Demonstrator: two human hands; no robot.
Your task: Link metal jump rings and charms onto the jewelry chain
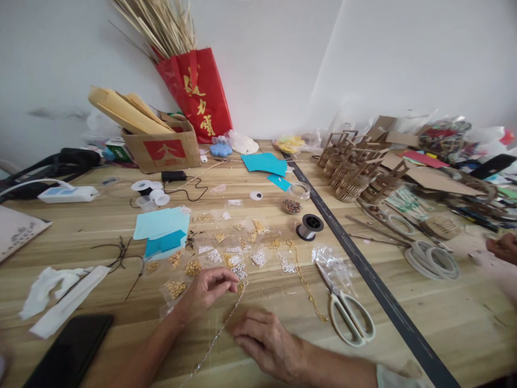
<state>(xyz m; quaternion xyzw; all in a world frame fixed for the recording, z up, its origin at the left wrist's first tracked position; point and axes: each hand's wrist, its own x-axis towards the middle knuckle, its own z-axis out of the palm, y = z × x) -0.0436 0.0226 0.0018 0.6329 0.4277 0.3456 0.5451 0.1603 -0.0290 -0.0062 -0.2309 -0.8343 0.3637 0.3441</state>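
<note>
My left hand [208, 291] is over the table beside a heap of small silver jewellery findings [239, 269]. Its fingers curl in toward the thumb, and anything between the tips is too small to make out. A thin silver chain [218, 334] runs between my two hands, its ring end lying just right of the left fingertips. Resting lower right, my right hand [269, 342] has its fingers bent and pressed together; what they hold, if anything, is hidden. Gold findings [193, 268] in small clear bags lie near my left wrist. Right of them hangs a gold chain [306, 288] across the tabletop.
White-handled scissors [350, 318] lie right of my right hand, near a wire spool [310, 227]. A black phone [70, 353] is at the front left. Small woven baskets [351, 170] stand at the back right. Another person's hand [503, 248] shows at the right edge.
</note>
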